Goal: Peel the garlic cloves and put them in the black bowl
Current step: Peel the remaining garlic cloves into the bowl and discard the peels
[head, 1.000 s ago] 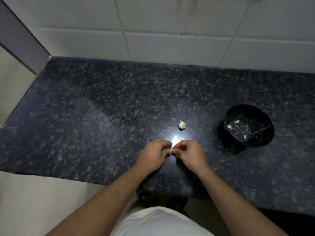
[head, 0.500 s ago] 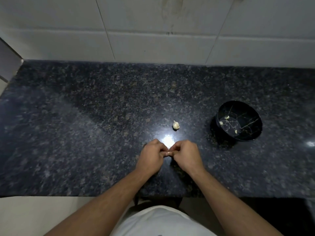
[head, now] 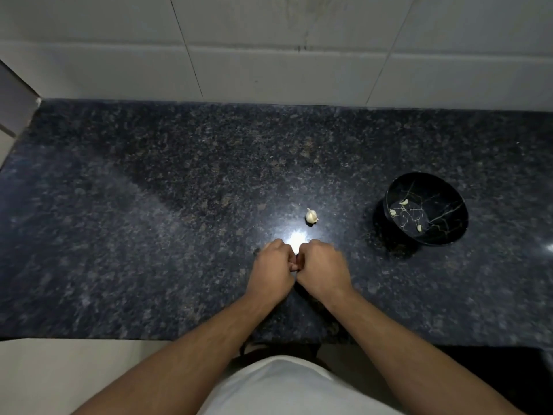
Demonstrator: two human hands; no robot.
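My left hand and my right hand are pressed together knuckle to knuckle over the dark granite counter, fingers curled inward. The garlic clove they pinch between them is hidden in this view. A small piece of unpeeled garlic lies on the counter just beyond my hands. To the right stands the black bowl with gold vein lines; three peeled cloves lie inside it.
A white tiled wall rises behind the counter. The counter's front edge runs just below my wrists, with a pale floor at the lower left. A bright light reflection sits on the stone right above my hands.
My hands have closed tighter together, so the white clove seen between my fingertips a second ago is now covered. The camera view has shifted slightly; the bowl and loose garlic stay put.
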